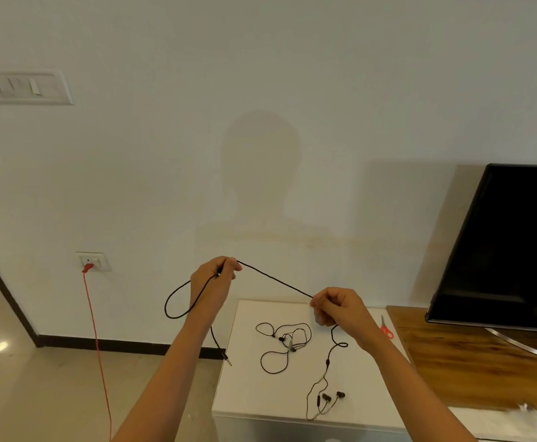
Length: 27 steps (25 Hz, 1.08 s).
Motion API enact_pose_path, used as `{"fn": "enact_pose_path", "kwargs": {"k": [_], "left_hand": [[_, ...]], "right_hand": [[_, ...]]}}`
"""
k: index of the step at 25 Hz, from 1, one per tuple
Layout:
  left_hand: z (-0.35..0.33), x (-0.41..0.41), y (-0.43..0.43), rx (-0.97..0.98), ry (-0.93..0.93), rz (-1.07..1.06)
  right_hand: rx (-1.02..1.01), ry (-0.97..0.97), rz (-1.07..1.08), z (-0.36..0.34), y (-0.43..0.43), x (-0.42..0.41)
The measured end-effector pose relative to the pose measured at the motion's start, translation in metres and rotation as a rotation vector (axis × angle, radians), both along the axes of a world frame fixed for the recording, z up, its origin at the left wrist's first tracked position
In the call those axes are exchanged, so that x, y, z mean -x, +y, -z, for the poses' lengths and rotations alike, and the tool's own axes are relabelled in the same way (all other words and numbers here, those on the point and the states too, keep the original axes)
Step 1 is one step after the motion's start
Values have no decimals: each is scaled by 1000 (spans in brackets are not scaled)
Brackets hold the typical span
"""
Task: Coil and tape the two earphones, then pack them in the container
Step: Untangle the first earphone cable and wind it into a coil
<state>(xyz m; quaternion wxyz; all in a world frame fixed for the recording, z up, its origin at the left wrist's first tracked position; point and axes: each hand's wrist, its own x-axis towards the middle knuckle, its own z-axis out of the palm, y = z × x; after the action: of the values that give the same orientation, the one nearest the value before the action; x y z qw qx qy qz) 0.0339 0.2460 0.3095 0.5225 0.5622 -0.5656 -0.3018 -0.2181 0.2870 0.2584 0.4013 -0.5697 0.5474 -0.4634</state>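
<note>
A black earphone cable (275, 279) stretches taut between both raised hands. My left hand (214, 282) pinches one end; a loop hangs left of it and the jack (228, 359) dangles below. My right hand (337, 309) grips the cable further along; from it the wire drops to the white table (245, 390), where its earbuds (332, 396) lie near the front edge. A second black earphone (284, 344) lies loosely tangled on the table's middle. No container or tape is in view.
Red-handled scissors (386, 330) lie at the table's right edge beside a wooden stand (471, 371) carrying a black TV (513, 250). A red cord (96, 339) hangs from a wall socket (92, 261) at the left. The floor lies left of the table.
</note>
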Motion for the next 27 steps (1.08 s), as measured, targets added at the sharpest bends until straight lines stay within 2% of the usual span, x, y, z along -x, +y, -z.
{"fn": "enact_pose_path", "kwargs": {"k": [4, 8, 12, 15, 17, 19, 23, 27], "left_hand": [[-6, -26, -11, -51, 329, -123], [-11, -57, -22, -129, 602, -202], [-10, -38, -15, -220, 946, 74], [-7, -10, -7, -264, 1001, 259], [-5, 8, -1, -331, 946, 360], [-4, 23, 6, -383, 814, 444], [0, 43, 23, -259, 154, 548], [11, 44, 19, -156, -192, 672]], "right_hand": [[5, 186, 21, 11, 4, 20], [55, 183, 147, 25, 9, 51], [96, 177, 187, 23, 7, 40], [101, 180, 101, 6, 7, 19], [120, 231, 42, -5, 5, 7], [130, 301, 29, -11, 2, -2], [126, 414, 2, -20, -1, -13], [185, 368, -93, -30, 2, -24]]}}
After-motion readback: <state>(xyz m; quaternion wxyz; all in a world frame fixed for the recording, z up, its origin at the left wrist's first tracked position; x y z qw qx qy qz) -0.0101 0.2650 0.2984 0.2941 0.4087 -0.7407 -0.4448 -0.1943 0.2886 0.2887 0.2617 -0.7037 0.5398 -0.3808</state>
